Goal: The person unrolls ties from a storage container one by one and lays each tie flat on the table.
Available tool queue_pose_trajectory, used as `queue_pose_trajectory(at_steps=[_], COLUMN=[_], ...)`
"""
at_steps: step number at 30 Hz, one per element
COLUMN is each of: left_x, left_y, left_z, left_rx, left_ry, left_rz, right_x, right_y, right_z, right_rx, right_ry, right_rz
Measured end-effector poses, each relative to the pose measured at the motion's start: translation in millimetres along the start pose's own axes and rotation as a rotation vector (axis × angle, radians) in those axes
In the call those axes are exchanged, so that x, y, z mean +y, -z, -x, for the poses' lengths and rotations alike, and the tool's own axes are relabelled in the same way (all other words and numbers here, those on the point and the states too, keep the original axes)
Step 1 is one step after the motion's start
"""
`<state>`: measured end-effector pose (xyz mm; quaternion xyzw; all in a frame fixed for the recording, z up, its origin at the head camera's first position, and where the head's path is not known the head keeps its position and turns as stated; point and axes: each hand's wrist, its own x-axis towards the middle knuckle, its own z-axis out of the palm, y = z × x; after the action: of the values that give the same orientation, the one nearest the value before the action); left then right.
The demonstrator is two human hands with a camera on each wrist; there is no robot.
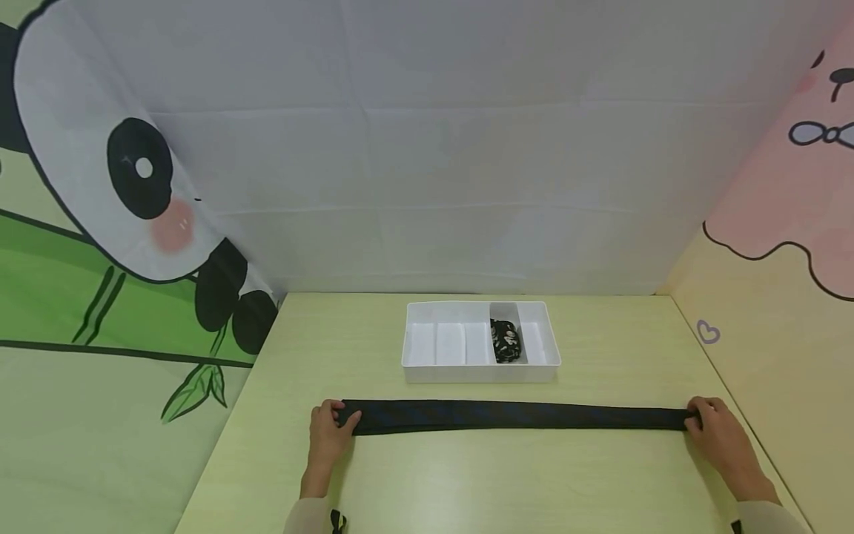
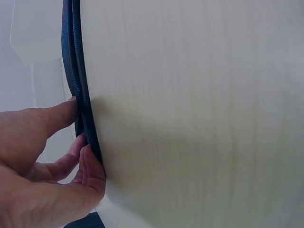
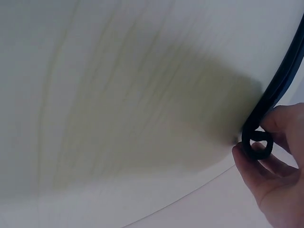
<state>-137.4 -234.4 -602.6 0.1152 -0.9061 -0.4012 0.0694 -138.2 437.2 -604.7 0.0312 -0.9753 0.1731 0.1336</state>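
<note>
A dark necktie point(image 1: 520, 415) with faint blue in it stretches sideways across the table, wider at the left and narrower at the right. My left hand point(image 1: 333, 434) pinches its wide end, and in the left wrist view the thumb and fingers touch the folded layers of the necktie point(image 2: 78, 61). At the narrow end my right hand point(image 1: 723, 441) grips the cloth. The right wrist view shows that end of the necktie point(image 3: 254, 154) curled into a small loop between the thumb and fingers of the right hand point(image 3: 280, 171).
Behind the necktie stands a white divided tray point(image 1: 480, 374). One of its compartments holds a bundled black cloth point(image 1: 507, 343) with a pale pattern. Cloth printed with cartoon figures borders the pale wooden table point(image 1: 520, 482) on the left and right, with a white sheet point(image 1: 434, 163) behind.
</note>
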Motion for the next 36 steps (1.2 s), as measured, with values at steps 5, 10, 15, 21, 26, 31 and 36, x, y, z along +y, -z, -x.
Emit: queue_pose_trajectory(at_steps=[5, 10, 15, 21, 26, 31, 36], left_x=[0.7, 0.6, 0.6, 1.6, 1.6, -1.0, -1.0], left_y=[-0.4, 0.0, -0.1, 0.4, 0.1, -1.5, -1.4], left_z=[-0.4, -1.0, -1.0, -1.0, -0.7, -1.8, -1.3], left_rx=[0.002, 0.005, -0.007, -0.018, -0.024, -0.01, 0.0], left_ry=[0.004, 0.006, 0.01, 0.027, 0.028, 0.024, 0.012], left_rz=[0.004, 0.005, 0.005, 0.005, 0.011, 0.013, 0.008], right_x=[6, 9, 10, 11, 9, 8, 8], right_y=[2, 2, 2, 2, 5, 7, 7], right_z=[1.8, 4.4, 7.6, 9.6, 9.9, 11.8, 12.4], right_rx=[0.025, 0.044, 0.138, 0.165, 0.123, 0.088, 0.057], right_ry=[0.008, -0.005, 0.026, -0.002, -0.058, -0.102, -0.127], right_rz=[0.0, -0.006, 0.01, 0.01, 0.011, 0.023, 0.029])
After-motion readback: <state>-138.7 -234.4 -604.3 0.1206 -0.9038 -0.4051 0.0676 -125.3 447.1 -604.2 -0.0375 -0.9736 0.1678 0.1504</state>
